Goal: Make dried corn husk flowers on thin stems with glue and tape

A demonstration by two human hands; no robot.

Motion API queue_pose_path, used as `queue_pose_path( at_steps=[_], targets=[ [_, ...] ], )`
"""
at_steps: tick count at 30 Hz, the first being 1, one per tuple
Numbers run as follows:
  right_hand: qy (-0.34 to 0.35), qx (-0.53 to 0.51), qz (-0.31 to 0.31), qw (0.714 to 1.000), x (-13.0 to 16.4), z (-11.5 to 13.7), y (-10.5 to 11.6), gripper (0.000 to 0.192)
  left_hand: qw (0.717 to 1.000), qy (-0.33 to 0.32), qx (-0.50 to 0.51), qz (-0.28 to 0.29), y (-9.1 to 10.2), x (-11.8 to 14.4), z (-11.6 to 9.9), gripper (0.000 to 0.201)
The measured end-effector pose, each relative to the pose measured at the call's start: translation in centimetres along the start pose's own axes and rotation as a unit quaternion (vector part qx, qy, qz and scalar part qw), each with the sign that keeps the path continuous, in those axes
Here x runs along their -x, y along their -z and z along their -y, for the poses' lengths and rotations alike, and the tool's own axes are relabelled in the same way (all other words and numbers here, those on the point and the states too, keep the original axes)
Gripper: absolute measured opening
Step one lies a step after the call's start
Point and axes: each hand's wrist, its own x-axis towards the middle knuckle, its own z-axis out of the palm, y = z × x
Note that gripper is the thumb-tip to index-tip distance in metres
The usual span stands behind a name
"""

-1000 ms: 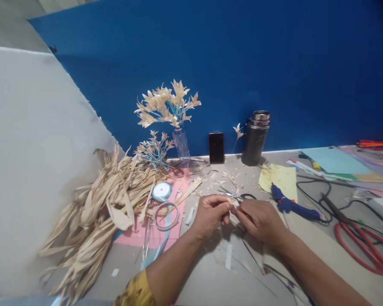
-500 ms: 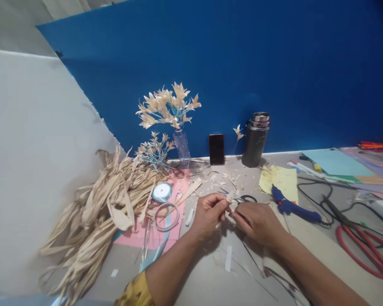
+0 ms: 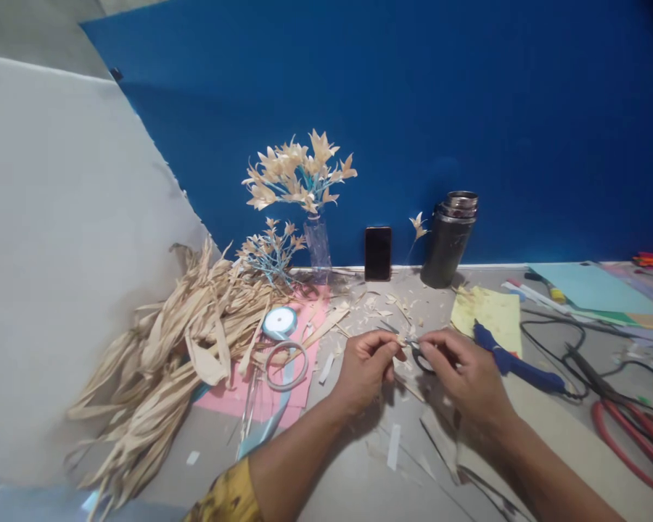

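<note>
small husk piece pinched over the desk, scissors under the right hand

nearest, the left hand [image 3: 366, 364] is pinched shut on a small pale husk piece [image 3: 400, 339], thumb against fingertips, held just above the grey desk [image 3: 353, 471]. the right hand [image 3: 465, 370] sits beside it with curled fingers reaching onto the small scissors [image 3: 418, 349]; whether it already grips them i cannot tell. to do this well, i'd judge the piece should stay pinched close to its end so it doesn't twist, and the blades should be brought in slowly beside the fingertips, not across them.

left of the hands lie a ribbon spool [image 3: 280, 321] on pink paper [image 3: 261, 395] and a heap of dried husks [image 3: 179, 355]; to the right, a blue glue gun [image 3: 514, 357] and red scissors [image 3: 631, 442]. farther back, a vase of husk flowers [image 3: 302, 177], a phone [image 3: 377, 253] and a dark flask [image 3: 449, 239] stand along the blue backdrop [image 3: 468, 109].

against half a second earlier, the right hand has drawn away from the left and shifted rightward onto the scissors; the view has also swung slightly.
</note>
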Motion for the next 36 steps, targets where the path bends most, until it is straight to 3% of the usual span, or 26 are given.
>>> queue_pose_path(
  at_steps=[3, 5, 10, 16, 22, 27, 31, 36],
  targets=[
    [-0.120, -0.132, 0.021, 0.984, -0.3, 0.7, 0.6, 0.031, 0.999, -0.009, -0.024, 0.022, -0.2, 0.2, 0.3, 0.024],
    [-0.139, -0.178, 0.041, 0.973, -0.5, 1.0, 0.8, 0.033, 0.999, -0.011, -0.035, 0.035, -0.3, 0.3, 0.6, 0.022],
    [-0.110, -0.172, 0.053, 0.978, -0.5, 1.5, 0.8, 0.026, 0.998, 0.013, -0.043, 0.054, -0.5, 0.4, 0.9, 0.022],
    [-0.113, -0.155, -0.006, 0.981, -0.4, 1.9, 0.6, 0.026, 0.995, 0.077, 0.008, 0.056, -0.1, 0.1, 0.6, 0.044],
    [-0.066, -0.109, -0.015, 0.992, -0.2, 2.0, 0.2, 0.024, 0.994, 0.081, 0.003, 0.079, 0.5, -0.2, 0.4, 0.024],
    [-0.030, -0.076, 0.002, 0.997, 0.1, 2.0, 0.1, 0.021, 0.992, 0.097, 0.011, 0.076, 0.7, -0.3, 0.9, 0.026],
    [-0.036, -0.057, -0.032, 0.997, 0.4, 2.5, 0.6, 0.018, 0.993, 0.099, 0.013, 0.058, 1.2, -0.6, 0.9, 0.026],
    [0.020, -0.031, -0.058, 0.998, 0.7, 3.3, 1.5, 0.015, 0.995, 0.087, 0.035, 0.044, 1.8, -1.1, 0.9, 0.032]
  ],
)
